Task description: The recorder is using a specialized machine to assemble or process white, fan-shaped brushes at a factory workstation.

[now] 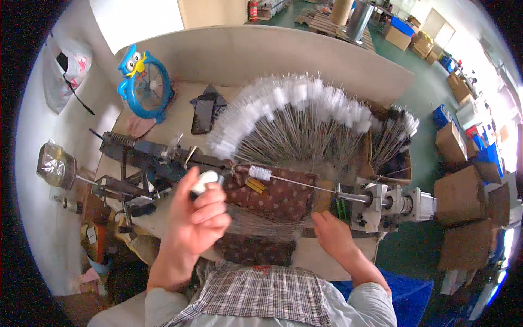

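My left hand (195, 218) is raised in front of the bench machine, fingers curled round a small white rounded object (206, 181) with a dark edge; its kind is unclear. Lower right, my right hand (333, 234) has its fingers pressed together beside a bundle of thin wires (267, 218); whatever they pinch is too small to make out. Between the machine's left part (147, 150) and its right-hand chuck (376, 201) stretches a metal rod, with a white-bristled brush (260, 173) at its left end. Below that brush are yellow strips (255, 185) on a dotted brown cloth (283, 196).
Behind the machine fans a large pile of white-bristled wire brushes (299, 120), with more in a box (389, 141) at right. A blue toy-shaped fan (147, 87) and a phone (202, 116) stand back left. Cardboard boxes (463, 193) line the right.
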The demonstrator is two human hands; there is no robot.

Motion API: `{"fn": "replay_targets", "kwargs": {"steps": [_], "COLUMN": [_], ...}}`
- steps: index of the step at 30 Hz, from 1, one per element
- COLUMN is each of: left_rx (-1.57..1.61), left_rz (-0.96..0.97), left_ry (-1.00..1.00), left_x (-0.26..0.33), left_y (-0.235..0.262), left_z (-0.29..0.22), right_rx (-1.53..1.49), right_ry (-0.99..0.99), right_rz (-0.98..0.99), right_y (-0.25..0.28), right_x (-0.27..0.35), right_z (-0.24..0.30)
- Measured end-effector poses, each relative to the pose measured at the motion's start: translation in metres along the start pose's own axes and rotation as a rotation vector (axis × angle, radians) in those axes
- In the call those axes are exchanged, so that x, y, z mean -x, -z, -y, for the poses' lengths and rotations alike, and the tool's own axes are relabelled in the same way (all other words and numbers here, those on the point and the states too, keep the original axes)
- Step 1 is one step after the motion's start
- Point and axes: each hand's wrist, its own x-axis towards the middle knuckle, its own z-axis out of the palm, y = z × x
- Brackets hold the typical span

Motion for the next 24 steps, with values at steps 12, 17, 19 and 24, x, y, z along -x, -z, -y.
{"fn": "replay_targets", "kwargs": {"steps": [12,17,19,24], "left_rx": [-1.331,-2.201,-2.286,-2.9], "left_rz": [0.216,0.449,0.516,0.313], "left_ry": [-0.237,-0.874,-1.29,-1.063], "left_x": [-0.024,-0.123,-0.159,-0.19], "left_y": [0.05,0.045,0.059,0.077], "left_z": [0.038,0.069,0.077,0.07], "right_rx": [-0.136,-0.252,-0.281,-0.233], "right_ry": [-0.019,0.053,0.08,0.032], "right_rz": [-0.539,-0.503,-0.563,-0.582], "right_y": [0.092,0.075,0.071,0.063], "right_x": [-0.017,-0.041,-0.051,-0.061], "right_z": [-0.004,0.004,0.005,-0.013]}}
